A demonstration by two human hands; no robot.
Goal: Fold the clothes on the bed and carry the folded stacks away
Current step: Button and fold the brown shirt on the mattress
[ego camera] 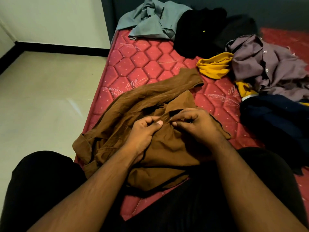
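The fingers and thumb of the left hand (143,131) are curled together and pinch a narrow strip of the crumpled brown button-up shirt (167,148) near its collar, the thumbnail facing up. Just beside it, the fingertips of the right hand (197,124) are bent inward and pinch the same edge of cloth from the other side, so the two hands nearly touch over the shirt's front. Both wrists angle inward and the bare forearms run back toward the bottom of the view, over the person's legs in black cloth.

The brown shirt lies spread and rumpled on the near part of the red quilted mattress (142,61), one long sleeve stretched away toward the far right and another bunched at the mattress's left edge. Farther off, unfolded garments lie on the mattress: a grey-blue shirt (150,22) at the far end, a black garment (197,30) beside it, a mauve buttoned shirt (267,64) at the right resting over a mustard-yellow cloth (215,66), and a dark navy garment (274,118) nearer on the right.

To the left of the mattress is a pale tiled floor (41,97), bordered by a black skirting strip below a light wall (50,17).
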